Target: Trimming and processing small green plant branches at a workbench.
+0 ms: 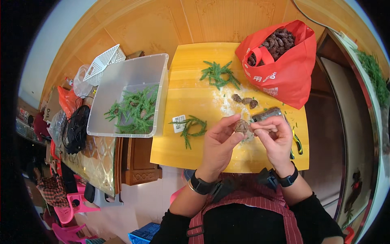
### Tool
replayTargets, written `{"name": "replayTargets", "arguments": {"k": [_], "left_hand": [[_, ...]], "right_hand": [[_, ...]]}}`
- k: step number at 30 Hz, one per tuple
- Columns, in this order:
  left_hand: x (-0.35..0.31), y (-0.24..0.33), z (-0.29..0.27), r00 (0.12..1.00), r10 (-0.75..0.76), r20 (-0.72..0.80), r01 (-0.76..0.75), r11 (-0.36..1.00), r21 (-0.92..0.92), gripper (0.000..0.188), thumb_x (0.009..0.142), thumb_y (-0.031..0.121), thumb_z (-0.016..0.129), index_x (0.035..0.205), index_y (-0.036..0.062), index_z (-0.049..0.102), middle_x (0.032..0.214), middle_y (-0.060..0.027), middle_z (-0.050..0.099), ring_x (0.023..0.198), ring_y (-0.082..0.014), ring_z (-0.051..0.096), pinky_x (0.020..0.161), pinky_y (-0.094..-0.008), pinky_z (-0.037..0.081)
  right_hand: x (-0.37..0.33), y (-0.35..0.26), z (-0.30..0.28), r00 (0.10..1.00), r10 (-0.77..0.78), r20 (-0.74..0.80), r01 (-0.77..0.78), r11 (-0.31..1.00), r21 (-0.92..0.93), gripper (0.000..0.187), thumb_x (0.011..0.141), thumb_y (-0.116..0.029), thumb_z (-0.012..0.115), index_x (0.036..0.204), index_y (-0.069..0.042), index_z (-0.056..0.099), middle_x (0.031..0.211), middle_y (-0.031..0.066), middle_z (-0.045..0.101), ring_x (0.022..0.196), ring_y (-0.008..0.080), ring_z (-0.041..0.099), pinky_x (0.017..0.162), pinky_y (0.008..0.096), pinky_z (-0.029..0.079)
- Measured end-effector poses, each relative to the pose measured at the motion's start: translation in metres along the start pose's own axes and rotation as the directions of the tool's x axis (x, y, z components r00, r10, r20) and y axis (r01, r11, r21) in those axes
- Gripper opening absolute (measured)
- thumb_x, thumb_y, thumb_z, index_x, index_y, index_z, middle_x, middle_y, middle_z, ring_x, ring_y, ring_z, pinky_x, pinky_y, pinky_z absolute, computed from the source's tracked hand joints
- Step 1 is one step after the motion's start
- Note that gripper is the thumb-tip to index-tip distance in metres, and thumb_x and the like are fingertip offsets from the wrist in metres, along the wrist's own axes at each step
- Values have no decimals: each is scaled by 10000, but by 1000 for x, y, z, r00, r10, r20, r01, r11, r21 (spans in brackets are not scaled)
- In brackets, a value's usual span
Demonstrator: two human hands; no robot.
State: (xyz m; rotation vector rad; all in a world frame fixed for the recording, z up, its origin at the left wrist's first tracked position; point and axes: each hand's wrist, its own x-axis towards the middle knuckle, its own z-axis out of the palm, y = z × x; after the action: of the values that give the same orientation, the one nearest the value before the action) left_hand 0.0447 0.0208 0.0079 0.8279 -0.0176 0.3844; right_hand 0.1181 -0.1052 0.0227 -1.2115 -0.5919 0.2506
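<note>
Between the thumb and fingers of my left hand (221,140) is a brown pine cone (242,126), held over the near half of the yellow table (174,152). My right hand (276,140) is closed in a pinch right beside the cone; whatever its fingertips hold is too small to make out. Just beyond my hands lie several loose pine cones (246,100) amid white powder. A dark wrapped bundle (267,114) rests behind my right hand. Two green artificial sprigs bent into rings lie on the table, one far (220,75), one left (191,127).
A red bag (290,77) full of pine cones stands at the far right. Yellow-and-black handles (297,142) show beside my right hand. On the left, a clear plastic box (160,107) contains green sprigs with cones. A white label (178,123) lies beside the left ring.
</note>
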Motion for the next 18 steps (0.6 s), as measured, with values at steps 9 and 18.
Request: {"name": "replayTargets", "arguments": {"k": [9,18], "left_hand": [[3,-1,5,976,208,69,-219,941,259,349,724,-140,592,1021,27,515,1090,-46,429,1024,-142,487,843,-265,452],[4,-6,7,977,200,80,-214,947,240,401,676,-131,628,1023,29,506,1126,-110,484,1050,-187,483,876,-298,416]], "right_hand": [[-1,2,-6,996,-92,-19,86,972,-220,87,739,15,648,819,5,613,783,58,628,699,98,563,655,219,442],[0,4,-2,982,-186,-29,173,953,-247,78,706,21,673,765,0,626,759,76,617,642,101,528,581,217,413]]}}
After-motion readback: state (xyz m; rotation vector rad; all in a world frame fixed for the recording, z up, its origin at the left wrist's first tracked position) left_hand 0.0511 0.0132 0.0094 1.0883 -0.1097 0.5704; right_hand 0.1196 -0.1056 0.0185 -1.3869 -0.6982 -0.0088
